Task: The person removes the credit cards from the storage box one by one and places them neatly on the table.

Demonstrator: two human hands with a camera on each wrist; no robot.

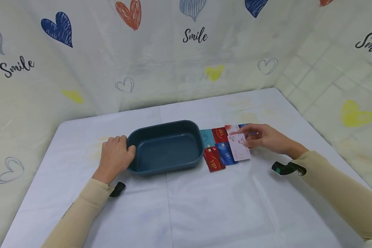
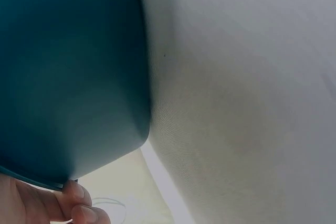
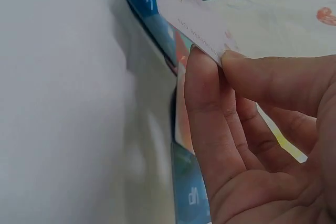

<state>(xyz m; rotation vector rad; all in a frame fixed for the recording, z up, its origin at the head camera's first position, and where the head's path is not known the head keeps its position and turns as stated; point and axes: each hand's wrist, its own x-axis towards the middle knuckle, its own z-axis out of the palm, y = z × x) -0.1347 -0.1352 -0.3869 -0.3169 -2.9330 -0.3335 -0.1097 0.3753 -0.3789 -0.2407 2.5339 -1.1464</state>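
A dark teal rectangular basin (image 1: 165, 150) stands on the white-covered table. My left hand (image 1: 114, 156) grips its left rim, fingers over the edge; the left wrist view shows the fingertips under the basin's rim (image 2: 31, 178). Between thumb and fingers, my right hand (image 1: 263, 137) pinches a pale pink card (image 1: 239, 147) by its edge, tilted above other cards. Beside the basin's right end lie a teal card (image 1: 207, 138), two red VIP cards, of which the nearer card (image 1: 214, 159) is angled, a blue VIP card (image 1: 225, 154) and a pink patterned card (image 1: 231, 129).
Another blue card (image 1: 243, 125) lies partly hidden behind the right hand. A white cloth (image 1: 189, 213) covers the table. A curtain with hearts and "Smile" lettering hangs behind it. Black wrist devices (image 1: 286, 168) sit at both sleeves.
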